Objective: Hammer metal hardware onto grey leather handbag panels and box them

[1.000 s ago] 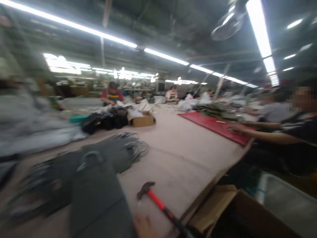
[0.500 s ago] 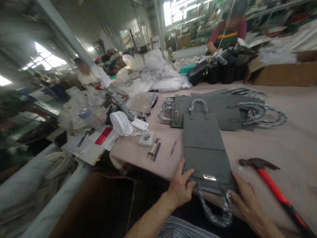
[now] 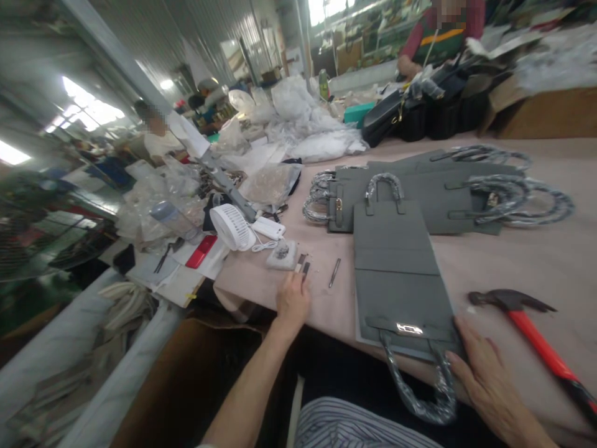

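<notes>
A flat grey handbag piece (image 3: pixel 396 295) lies lengthwise at the table's front edge, with a metal clasp (image 3: pixel 409 328) on its near end. Its near handle (image 3: pixel 422 395), wrapped in clear plastic, hangs over the edge. My right hand (image 3: pixel 485 370) grips the piece's lower right edge between thumb and fingers. To the left, my left hand (image 3: pixel 293 300) has its fingers closed over the near end of a small pair of strip-shaped tools (image 3: pixel 302 264); the covered part is hidden. A thin metal rod (image 3: pixel 334 272) lies between that hand and the handbag piece.
A red-handled claw hammer (image 3: pixel 527 323) lies at right. More grey handbag pieces (image 3: pixel 420 196) are stacked behind. A white fan (image 3: pixel 232 227), a white block (image 3: pixel 282 255) and a red item (image 3: pixel 201 251) sit left. Across the table, a person (image 3: pixel 438 40) stands by black bags (image 3: pixel 420 118).
My left hand has let go of the handbag piece and moved left and away from me onto the strip-shaped tools. My right hand stays on the piece. The view has shifted slightly.
</notes>
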A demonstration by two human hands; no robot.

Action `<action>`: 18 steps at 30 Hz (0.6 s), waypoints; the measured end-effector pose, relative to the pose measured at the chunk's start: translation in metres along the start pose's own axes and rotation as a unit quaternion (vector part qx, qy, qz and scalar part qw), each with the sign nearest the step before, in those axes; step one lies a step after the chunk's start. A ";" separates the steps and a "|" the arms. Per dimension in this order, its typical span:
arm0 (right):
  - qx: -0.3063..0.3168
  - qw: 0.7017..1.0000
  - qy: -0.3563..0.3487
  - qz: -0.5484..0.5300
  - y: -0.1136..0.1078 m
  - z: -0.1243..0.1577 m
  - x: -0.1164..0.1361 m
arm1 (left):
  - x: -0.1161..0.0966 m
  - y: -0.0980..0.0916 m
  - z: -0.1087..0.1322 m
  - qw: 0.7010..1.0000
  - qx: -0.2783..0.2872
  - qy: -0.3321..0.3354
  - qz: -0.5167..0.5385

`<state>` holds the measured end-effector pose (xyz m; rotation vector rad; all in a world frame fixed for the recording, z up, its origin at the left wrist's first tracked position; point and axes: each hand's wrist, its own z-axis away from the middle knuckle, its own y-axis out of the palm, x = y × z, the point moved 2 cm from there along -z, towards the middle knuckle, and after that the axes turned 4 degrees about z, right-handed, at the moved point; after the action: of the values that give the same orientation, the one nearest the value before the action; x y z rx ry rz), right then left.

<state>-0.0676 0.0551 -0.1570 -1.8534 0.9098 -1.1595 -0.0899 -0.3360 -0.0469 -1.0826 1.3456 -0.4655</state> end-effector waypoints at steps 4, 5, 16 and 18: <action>0.007 1.000 -0.002 0.011 -0.006 -0.002 0.010 | 0.022 -0.018 -0.038 0.991 0.050 -0.102 -0.071; 0.014 1.000 -0.004 0.015 -0.008 -0.002 0.013 | 0.025 -0.017 -0.044 0.989 0.059 -0.115 -0.070; 0.052 0.999 0.003 0.015 -0.026 -0.005 0.025 | 0.037 -0.015 -0.061 0.988 0.105 -0.113 -0.028; 0.062 0.998 0.001 -0.006 -0.030 -0.008 0.023 | 0.040 -0.024 -0.055 0.988 0.087 -0.122 0.039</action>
<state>-0.0625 0.0476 -0.1199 -1.7599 0.8097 -1.1979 -0.1242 -0.3993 -0.0413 -0.9075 1.1059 -0.3732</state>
